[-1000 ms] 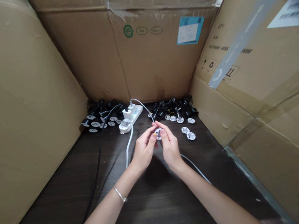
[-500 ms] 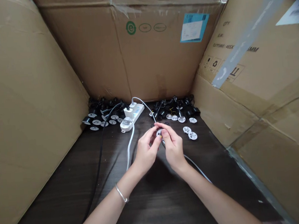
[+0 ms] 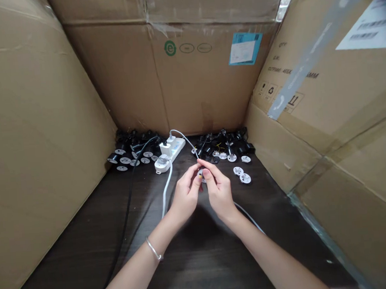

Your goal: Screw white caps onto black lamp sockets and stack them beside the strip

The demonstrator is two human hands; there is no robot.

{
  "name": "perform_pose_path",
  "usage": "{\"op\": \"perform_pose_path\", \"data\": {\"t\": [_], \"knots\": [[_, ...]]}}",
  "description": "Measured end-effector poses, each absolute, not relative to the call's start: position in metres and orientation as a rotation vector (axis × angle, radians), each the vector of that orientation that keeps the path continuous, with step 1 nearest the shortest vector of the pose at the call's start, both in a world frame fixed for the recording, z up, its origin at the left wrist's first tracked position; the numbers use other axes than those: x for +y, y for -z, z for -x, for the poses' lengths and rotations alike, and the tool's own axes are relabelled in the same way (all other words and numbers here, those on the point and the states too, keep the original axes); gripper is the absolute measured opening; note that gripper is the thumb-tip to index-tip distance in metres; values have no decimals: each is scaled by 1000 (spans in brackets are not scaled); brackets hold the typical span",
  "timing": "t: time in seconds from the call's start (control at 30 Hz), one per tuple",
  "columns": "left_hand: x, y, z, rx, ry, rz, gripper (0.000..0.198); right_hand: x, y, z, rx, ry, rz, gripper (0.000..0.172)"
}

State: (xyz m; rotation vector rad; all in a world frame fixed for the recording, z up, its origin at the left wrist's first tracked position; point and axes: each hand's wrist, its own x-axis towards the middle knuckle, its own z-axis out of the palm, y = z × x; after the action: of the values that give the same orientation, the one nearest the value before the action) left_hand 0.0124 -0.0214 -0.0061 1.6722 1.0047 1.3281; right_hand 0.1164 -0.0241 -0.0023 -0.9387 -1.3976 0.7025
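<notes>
- A silver bangle (image 3: 153, 248) circles the left wrist, low in the frame.
- At center, the left hand (image 3: 186, 193) and right hand (image 3: 218, 191) are closed together, pinching a small white disc (image 3: 201, 175); the fingers hide most of it, so its details are hard to make out.
- A white cable (image 3: 166, 199) rises left of the hands to a white power strip (image 3: 173, 148) on the dark tabletop (image 3: 201, 263).
- Right of the hands lie loose white discs (image 3: 244, 178).
- Farther back, black sockets (image 3: 224, 147) sit heaped before a cardboard wall (image 3: 205, 86).
</notes>
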Motion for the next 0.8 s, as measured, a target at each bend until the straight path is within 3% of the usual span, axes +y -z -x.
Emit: {"op": "perform_pose_path", "data": {"t": [0.17, 0.4, 0.5, 0.63, 0.8], "knots": [[-21, -20, 4, 1048, -1391, -1860, 33, -25, 1, -118, -1480, -636, 846, 43], [-13, -95, 95, 1609, -2054, -2105, 38, -26, -1, -119, -1394, -587, 730, 44], [5, -99, 132, 2067, -1690, -2401, 37, -25, -2, -119, -1408, -558, 719, 43], [39, -83, 163, 2340, -1060, -2375, 35, -23, -1, -120, -1428, -545, 743, 43], [76, -65, 177, 2098, -988, -2280, 39, -21, 0, -123, -1407, -559, 802, 41]]}}
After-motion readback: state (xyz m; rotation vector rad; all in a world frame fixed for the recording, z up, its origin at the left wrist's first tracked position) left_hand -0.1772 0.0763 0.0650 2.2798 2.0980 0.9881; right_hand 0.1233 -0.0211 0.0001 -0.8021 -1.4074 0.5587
